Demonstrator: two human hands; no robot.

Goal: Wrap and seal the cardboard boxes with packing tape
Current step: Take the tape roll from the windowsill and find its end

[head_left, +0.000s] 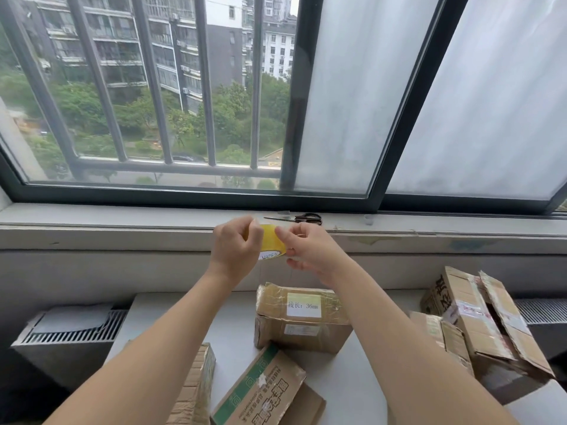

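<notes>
A yellow roll of packing tape (pixel 271 242) is held up in front of the window sill, above the table. My left hand (pixel 234 248) grips the roll from the left, fingers curled over its top. My right hand (pixel 310 250) pinches at the roll's right side with thumb and forefinger. Below them a taped cardboard box with a white label (pixel 302 320) stands on the white table (pixel 346 381). A green-printed box (pixel 260 391) lies nearer to me, and a further box (pixel 196 391) lies to its left.
Scissors (pixel 302 218) lie on the window sill just behind my hands. Several opened cardboard boxes (pixel 478 326) are piled at the table's right side. A radiator grille (pixel 70 331) sits left of the table. The barred window rises behind.
</notes>
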